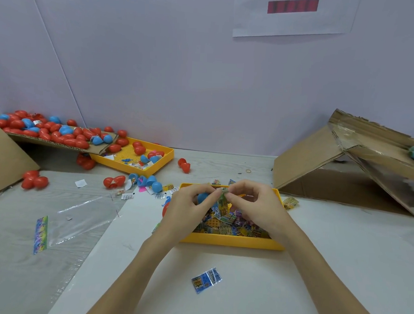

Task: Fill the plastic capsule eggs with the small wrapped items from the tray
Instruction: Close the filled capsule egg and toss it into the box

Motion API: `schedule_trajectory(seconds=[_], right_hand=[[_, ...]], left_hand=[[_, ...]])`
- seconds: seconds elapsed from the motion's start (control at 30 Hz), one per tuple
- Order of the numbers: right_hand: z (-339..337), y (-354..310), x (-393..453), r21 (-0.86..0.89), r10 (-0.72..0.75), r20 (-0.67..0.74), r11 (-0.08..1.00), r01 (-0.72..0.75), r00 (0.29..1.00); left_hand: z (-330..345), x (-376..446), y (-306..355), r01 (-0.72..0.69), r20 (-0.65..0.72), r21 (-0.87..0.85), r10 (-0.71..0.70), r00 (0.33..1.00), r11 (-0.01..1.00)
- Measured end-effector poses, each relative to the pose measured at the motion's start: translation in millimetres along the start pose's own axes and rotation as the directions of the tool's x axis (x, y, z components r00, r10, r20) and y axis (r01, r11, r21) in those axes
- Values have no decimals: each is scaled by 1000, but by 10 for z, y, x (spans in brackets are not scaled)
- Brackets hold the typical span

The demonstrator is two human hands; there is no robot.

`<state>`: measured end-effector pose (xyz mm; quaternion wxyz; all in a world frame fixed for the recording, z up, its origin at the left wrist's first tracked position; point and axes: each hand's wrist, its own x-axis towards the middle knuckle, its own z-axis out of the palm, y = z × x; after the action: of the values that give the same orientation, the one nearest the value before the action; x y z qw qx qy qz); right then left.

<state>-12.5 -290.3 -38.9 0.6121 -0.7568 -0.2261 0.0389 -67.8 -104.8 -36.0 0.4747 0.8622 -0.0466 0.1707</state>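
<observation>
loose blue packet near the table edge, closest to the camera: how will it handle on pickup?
The blue packet looks flat and crinkled, so it is probably light and floppy. Its foil-like sheen suggests it is slippery. Lying flush on the white sheet, it likely needs an edge pinch or a slide.

a: how's the cam set up here?
b: just one view, worn on the head, wide-angle. it looks forward and down over the forearms at the hands (225, 201), which sit close, about mid-frame over the tray (232, 242).
a: how far does it reach?
b: across the table (340, 262) to the wall (181, 82) behind. edges bend a bit. no second view to share anything.
</observation>
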Motion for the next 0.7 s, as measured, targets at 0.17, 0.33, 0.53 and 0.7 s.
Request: schedule_trajectory(seconds=[0.17,0.33,0.53,0.7], right_hand=[[-16,13,12,109,63,-57,992,-57,996],[-9,10,10,85,87,-104,993,-79,991],[13,11,3,29,99,-129,995,-96,987],[9,15,4,41,89,-109,996,-85,990]], left_hand=[[-13,-5,17,32,6,-77,-31,999,996],[-70,19,27,95,84,-267,-75,994,959],[-21,12,1,47,-6,-143,-49,999,989],[-17,17,23,44,46,-131,-38,998,990]])
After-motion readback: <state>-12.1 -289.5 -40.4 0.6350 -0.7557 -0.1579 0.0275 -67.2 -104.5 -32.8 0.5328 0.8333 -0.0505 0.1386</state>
